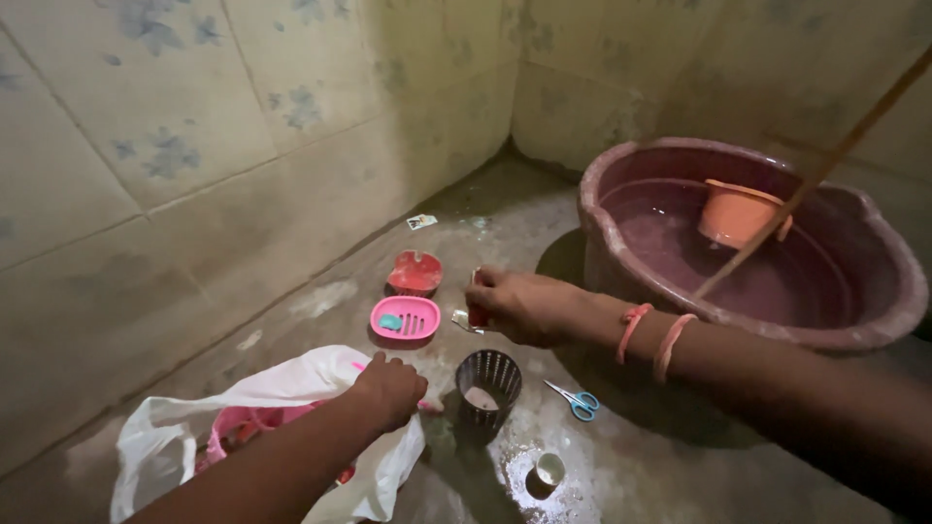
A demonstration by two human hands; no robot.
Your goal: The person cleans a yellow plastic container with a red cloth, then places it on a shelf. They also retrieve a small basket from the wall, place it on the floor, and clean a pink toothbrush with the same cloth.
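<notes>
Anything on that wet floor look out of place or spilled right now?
A small pair of blue-handled scissors lies open on the wet floor, right of the dark slotted cup. A small torn packet lies alone near the wall. Nothing looks tipped over.

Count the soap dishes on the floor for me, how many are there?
2. A pink soap dish lies just left of the right hand, holding a small blue bit. A red soap dish sits right behind it, nearer the wall. The white bag could hide more.
</notes>
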